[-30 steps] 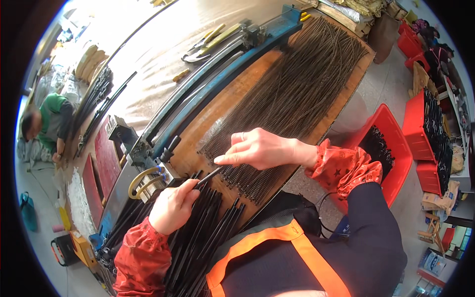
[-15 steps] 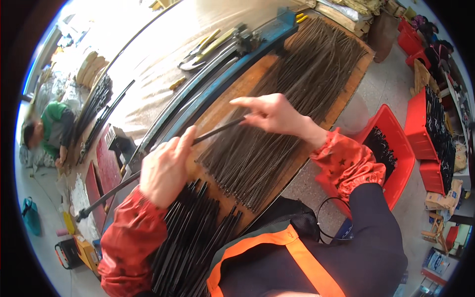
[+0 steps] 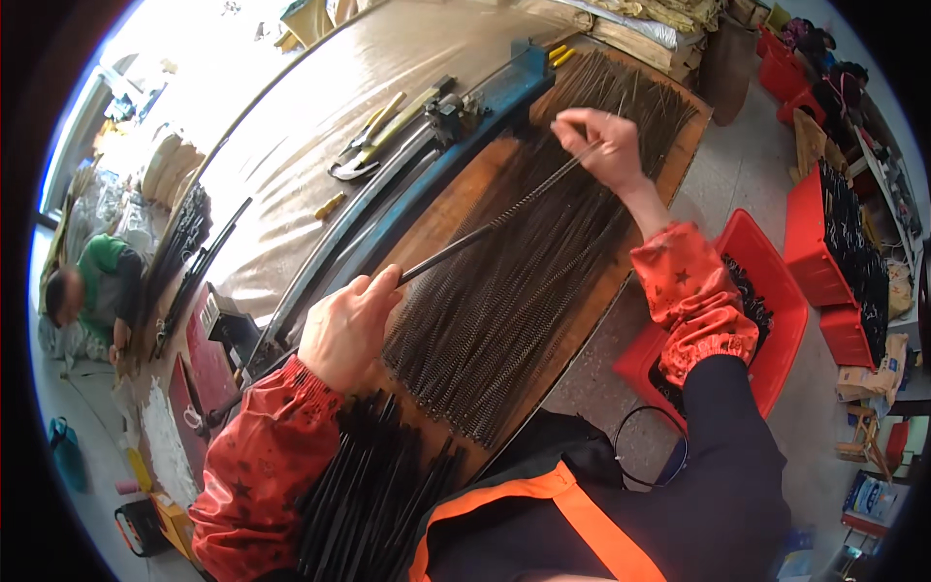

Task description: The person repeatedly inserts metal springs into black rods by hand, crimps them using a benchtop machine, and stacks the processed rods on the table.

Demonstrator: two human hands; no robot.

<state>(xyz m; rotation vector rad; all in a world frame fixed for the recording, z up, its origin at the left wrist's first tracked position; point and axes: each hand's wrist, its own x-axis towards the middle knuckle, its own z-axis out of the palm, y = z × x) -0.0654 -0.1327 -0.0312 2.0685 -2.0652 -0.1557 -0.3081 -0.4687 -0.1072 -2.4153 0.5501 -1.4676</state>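
Both hands have spread apart: left hand clamps the black tube, right hand pinches the spring, drawing it straight above the spring pile.

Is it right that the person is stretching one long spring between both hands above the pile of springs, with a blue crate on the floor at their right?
Not quite: the head view shows the crate is red. The left hand and right hand do hold one long spring above the pile of springs.
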